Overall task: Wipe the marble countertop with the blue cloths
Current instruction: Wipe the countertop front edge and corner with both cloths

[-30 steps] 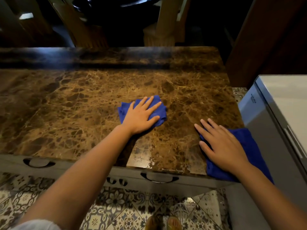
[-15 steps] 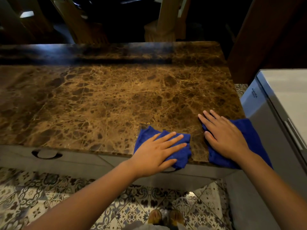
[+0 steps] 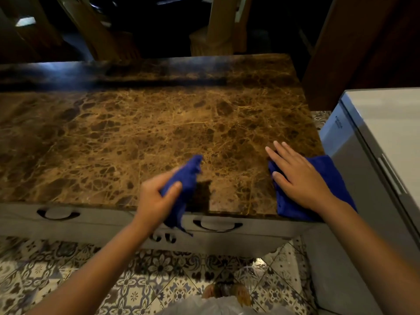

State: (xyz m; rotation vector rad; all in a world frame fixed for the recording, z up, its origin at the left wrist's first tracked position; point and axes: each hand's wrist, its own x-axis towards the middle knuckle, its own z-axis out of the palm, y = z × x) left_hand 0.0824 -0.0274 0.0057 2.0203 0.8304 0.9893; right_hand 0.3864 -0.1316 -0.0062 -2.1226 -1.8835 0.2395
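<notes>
The brown veined marble countertop point(image 3: 127, 137) fills the middle of the head view. My left hand point(image 3: 156, 198) is closed on one blue cloth point(image 3: 188, 176), bunched and lifted off the marble at the front edge, its tail hanging over the drawer front. A second blue cloth point(image 3: 327, 171) lies flat at the counter's front right corner. My right hand point(image 3: 297, 178) presses on it with flat, spread fingers that reach past the cloth's left edge onto the marble.
A grey appliance point(image 3: 372, 155) stands close against the counter's right side. Grey drawer fronts with curved handles point(image 3: 218, 225) run below the front edge. Patterned floor tiles point(image 3: 56, 269) lie beneath. Wooden chair legs point(image 3: 218, 26) stand beyond the far edge.
My left hand slid its cloth from the counter's middle back to the front edge, then gathered and lifted it. My right hand and its cloth stayed at the front right corner.
</notes>
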